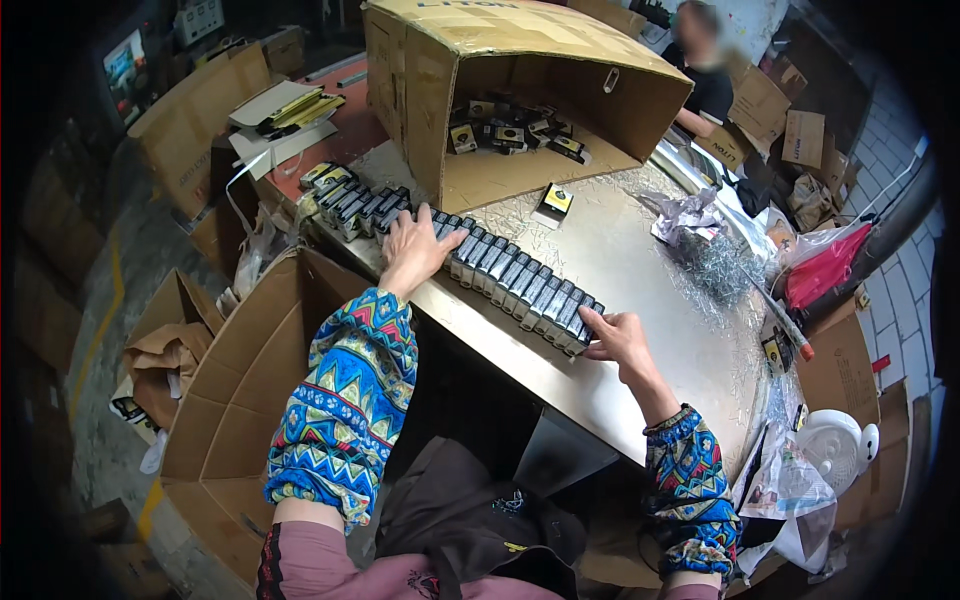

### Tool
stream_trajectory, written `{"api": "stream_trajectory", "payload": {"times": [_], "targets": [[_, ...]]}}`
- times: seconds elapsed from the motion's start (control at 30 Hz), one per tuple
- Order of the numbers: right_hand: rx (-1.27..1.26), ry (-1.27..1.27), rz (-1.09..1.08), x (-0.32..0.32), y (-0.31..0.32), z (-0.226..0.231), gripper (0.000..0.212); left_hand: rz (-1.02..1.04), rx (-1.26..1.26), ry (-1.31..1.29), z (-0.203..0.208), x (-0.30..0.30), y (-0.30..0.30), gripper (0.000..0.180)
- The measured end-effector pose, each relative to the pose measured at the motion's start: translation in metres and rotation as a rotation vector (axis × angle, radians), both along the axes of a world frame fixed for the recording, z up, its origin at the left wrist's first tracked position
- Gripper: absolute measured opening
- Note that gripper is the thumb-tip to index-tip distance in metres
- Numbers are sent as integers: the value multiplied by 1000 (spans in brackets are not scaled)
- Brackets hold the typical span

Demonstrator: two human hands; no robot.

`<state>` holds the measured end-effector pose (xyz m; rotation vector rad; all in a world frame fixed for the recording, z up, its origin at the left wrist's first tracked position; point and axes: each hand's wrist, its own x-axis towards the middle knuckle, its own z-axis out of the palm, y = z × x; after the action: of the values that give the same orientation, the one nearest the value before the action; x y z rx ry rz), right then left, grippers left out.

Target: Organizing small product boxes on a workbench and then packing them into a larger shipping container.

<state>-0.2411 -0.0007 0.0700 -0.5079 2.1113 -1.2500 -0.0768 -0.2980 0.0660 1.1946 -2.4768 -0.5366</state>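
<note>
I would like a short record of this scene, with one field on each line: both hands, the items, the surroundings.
Left hand: on the row, near its middle
Right hand: at the row's near right end, thumb against the last box
Row: small boxes packed side by side, slanting along the table edge
Carton: on its side, open; loose boxes inside
Lone box: on the table, outside the carton's opening
Heap: thin silvery pieces, table's right side
Co-worker: beyond the carton, upper right
</note>
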Motion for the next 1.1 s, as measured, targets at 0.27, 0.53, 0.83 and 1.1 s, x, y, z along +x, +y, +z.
{"api": "stream_trajectory", "payload": {"times": [0.27, 0.53, 0.83, 1.1], "targets": [[50, 479, -90, 17, 16, -8, 35, 0, 155, 305, 1, 6, 2, 103], [-519, 474, -203, 39, 41, -59, 59, 170, 276, 837, -36, -7, 24, 72], [-566, 244, -235, 58, 25, -44, 68, 122, 400, 894, -35, 2, 62, 65], [-541, 965, 128, 162, -91, 34, 65, 555, 562, 1650, -68, 164, -3, 52]]}}
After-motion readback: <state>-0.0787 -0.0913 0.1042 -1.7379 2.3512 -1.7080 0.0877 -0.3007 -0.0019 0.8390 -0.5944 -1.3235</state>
